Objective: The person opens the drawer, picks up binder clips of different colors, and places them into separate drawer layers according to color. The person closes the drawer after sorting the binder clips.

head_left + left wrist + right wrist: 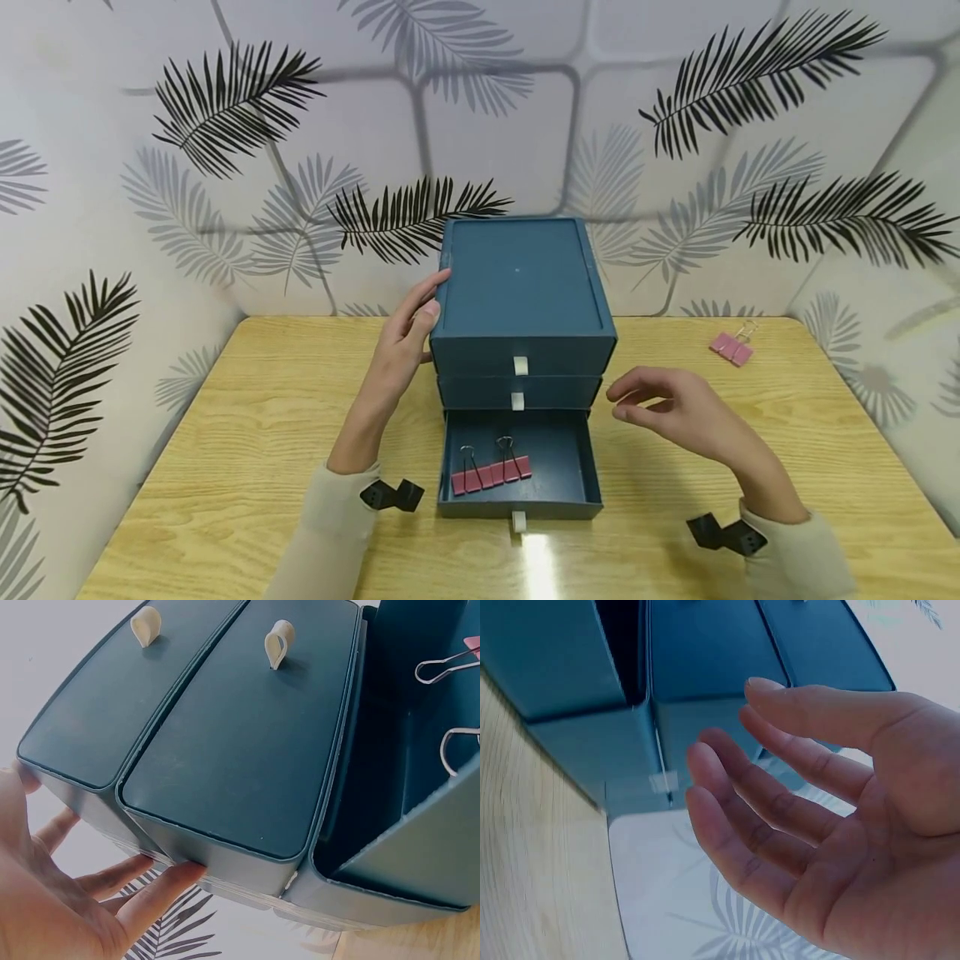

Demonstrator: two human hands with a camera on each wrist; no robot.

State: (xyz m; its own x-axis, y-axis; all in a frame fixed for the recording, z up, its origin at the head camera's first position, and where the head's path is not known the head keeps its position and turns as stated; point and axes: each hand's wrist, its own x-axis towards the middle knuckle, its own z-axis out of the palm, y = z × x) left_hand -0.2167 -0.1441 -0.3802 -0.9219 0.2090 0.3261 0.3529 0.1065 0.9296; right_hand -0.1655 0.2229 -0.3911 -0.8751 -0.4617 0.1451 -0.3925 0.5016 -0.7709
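A blue drawer unit [521, 279] with small white pull tabs stands at the middle of the table. Its bottom drawer [562, 467] is pulled out, and two pink binder clips [491, 474] lie side by side in it. The two drawers above are closed. My left hand [397, 346] rests against the unit's left side, fingers spread along it in the left wrist view. To the right of the unit, my right hand [686, 412] hovers with loosely bent fingers and holds nothing; the right wrist view shows its palm bare.
Another pink binder clip [732, 347] lies on the wooden table [300, 400] at the back right. Behind the table rises a pale wall [495, 150] with a leaf pattern. A black wrist device [726, 534] sits on each sleeve.
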